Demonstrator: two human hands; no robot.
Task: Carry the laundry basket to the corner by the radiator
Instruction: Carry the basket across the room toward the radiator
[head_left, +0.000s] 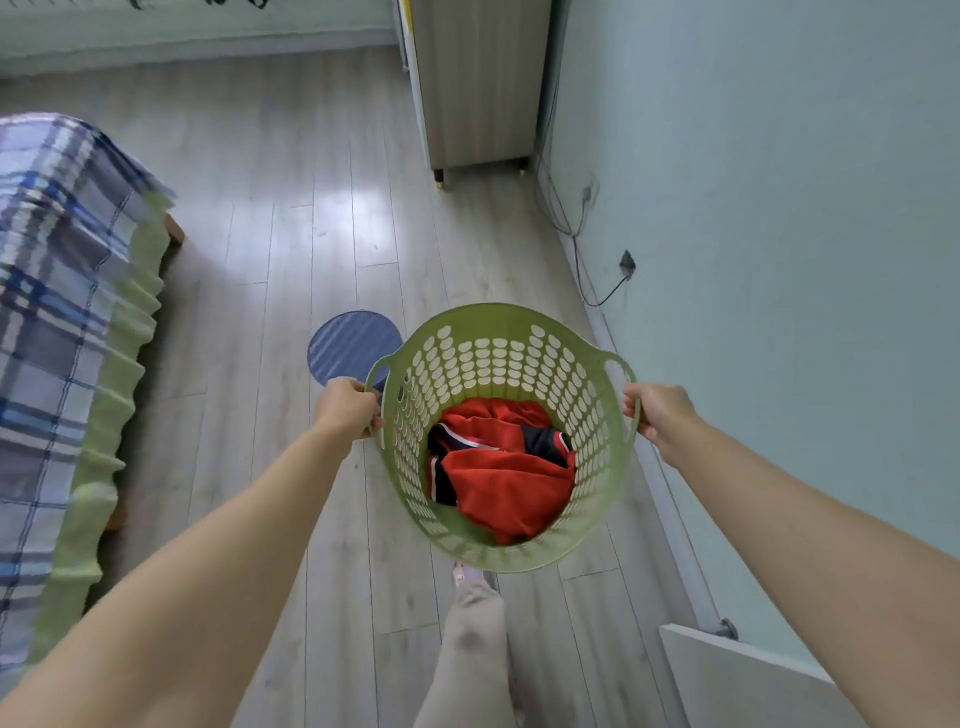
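Single view: head-worn wide-angle camera, facing forward and steeply down at floor (291, 218). Close over basket (613, 499), centre frame; bed (52, 312) at 9 o'clock, wall (779, 208) at 3 o'clock.

Grey plank floor (291, 218), pale wall (779, 208), plaid-covered bed (57, 312) left.

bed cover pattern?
Blue, white and grey plaid on the bed cover, with a light green pleated skirt along its edge. Head view, left side.
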